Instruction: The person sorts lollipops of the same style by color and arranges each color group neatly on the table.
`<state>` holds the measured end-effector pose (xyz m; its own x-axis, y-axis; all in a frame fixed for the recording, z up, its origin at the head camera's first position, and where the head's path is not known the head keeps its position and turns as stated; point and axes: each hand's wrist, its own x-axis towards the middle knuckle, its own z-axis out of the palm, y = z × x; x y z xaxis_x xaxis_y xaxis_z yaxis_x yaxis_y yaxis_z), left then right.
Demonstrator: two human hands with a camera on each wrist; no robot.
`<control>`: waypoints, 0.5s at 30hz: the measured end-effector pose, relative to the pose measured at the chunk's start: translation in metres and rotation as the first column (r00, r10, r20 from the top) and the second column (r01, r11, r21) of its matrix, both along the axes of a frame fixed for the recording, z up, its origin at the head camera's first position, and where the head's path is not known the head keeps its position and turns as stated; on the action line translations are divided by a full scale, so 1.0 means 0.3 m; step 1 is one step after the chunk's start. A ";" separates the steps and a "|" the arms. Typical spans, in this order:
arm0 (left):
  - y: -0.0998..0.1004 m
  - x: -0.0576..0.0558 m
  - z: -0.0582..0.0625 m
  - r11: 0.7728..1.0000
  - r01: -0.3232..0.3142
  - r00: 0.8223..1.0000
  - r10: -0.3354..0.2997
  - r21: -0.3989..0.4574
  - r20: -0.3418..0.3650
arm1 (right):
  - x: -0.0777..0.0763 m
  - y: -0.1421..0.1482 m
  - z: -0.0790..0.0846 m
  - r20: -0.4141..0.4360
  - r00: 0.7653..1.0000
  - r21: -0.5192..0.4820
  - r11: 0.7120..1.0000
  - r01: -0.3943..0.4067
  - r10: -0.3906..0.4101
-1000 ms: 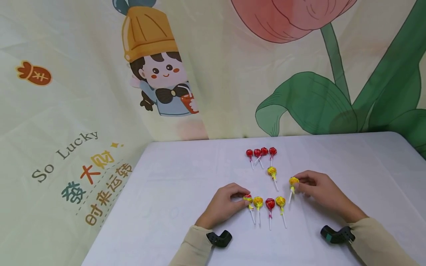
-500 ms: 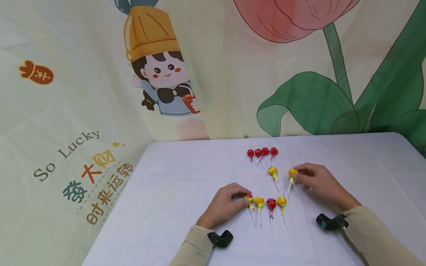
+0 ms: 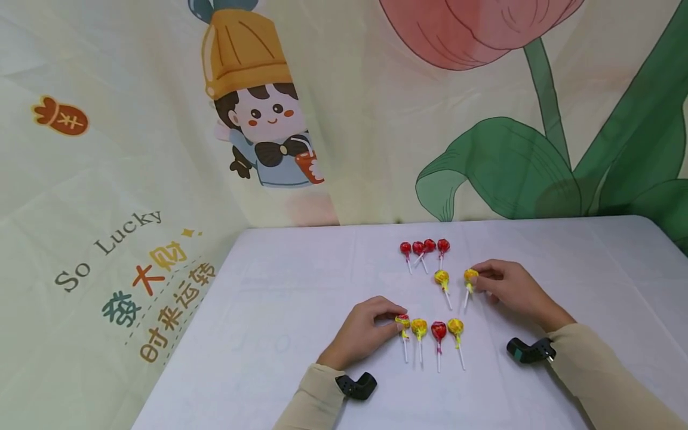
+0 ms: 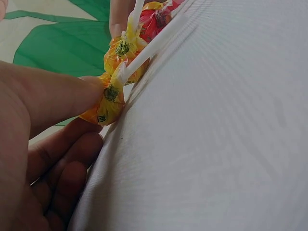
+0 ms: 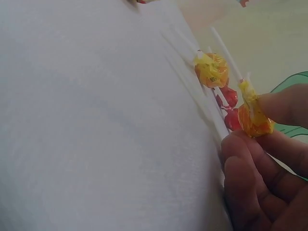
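My left hand pinches the wrapped head of a yellow lollipop between thumb and fingers, at the left end of the near row; red shows on its top in the head view. Beside it in that row lie a yellow lollipop, a red lollipop and another yellow lollipop. Farther back, my right hand holds a yellow lollipop by its head, stick pointing toward me in the head view. Just left of that one lies a yellow lollipop.
Several red lollipops lie in a row toward the back of the white-covered table, two with crossing sticks. A printed backdrop rises behind the table's far edge. Each wrist wears a black camera.
My right hand has moved away from me and slightly left with its yellow lollipop, from near the front row to beside the single yellow one. My left hand keeps its place and hold.
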<state>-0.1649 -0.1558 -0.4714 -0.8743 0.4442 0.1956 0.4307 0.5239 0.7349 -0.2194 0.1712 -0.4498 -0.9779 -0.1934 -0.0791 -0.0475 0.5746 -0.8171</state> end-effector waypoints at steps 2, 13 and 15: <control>0.000 0.003 0.002 1.000 0.001 1.000 -0.001 -0.002 0.006 | -0.003 -0.002 0.000 0.001 1.000 0.005 1.000 -0.005 0.005; -0.001 0.008 0.010 1.000 -0.001 1.000 0.001 -0.003 0.020 | -0.033 -0.010 -0.001 0.000 0.999 0.046 0.998 -0.034 0.035; -0.001 0.008 0.010 1.000 -0.002 1.000 0.002 -0.006 0.019 | -0.036 -0.012 0.000 -0.003 0.999 0.061 0.997 -0.038 0.038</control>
